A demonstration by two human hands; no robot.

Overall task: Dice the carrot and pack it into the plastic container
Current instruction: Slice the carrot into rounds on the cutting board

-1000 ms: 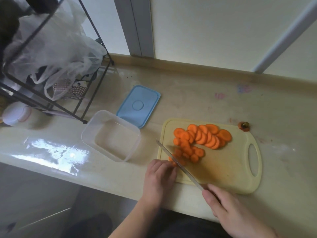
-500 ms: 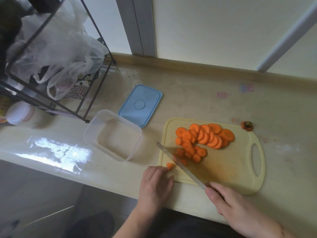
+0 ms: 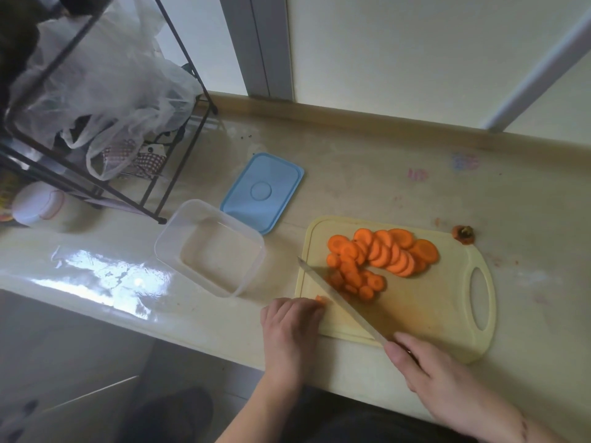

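Your right hand [image 3: 447, 375], at the lower right of the frame, has its grip wrapped round the handle of the long steel kitchen knife [image 3: 339, 302], whose blade slants up and left across the pale yellow plastic cutting board [image 3: 447, 314] so that its edge meets the lower cluster of orange carrot rounds [image 3: 377, 260]. Your left hand [image 3: 291, 330], at the lower centre, has its fingers curled down over one small orange carrot piece [image 3: 320, 299] at the board's near left corner, probably to steady it clear of the blade. The rounds lie fanned in the board's upper half, overlapping too much for you to count exactly; they are well over a dozen, all still slices and not dice. The one clear rectangular plastic container [image 3: 166, 247] stands open and holds no carrot just left of the board, near enough for a short transfer, and its one blue rectangular lid [image 3: 262, 190] lies flat on the beige table [image 3: 415, 187] behind it. One brownish carrot stub [image 3: 463, 234] lies on the table by the board's upper right corner, apparently discarded.
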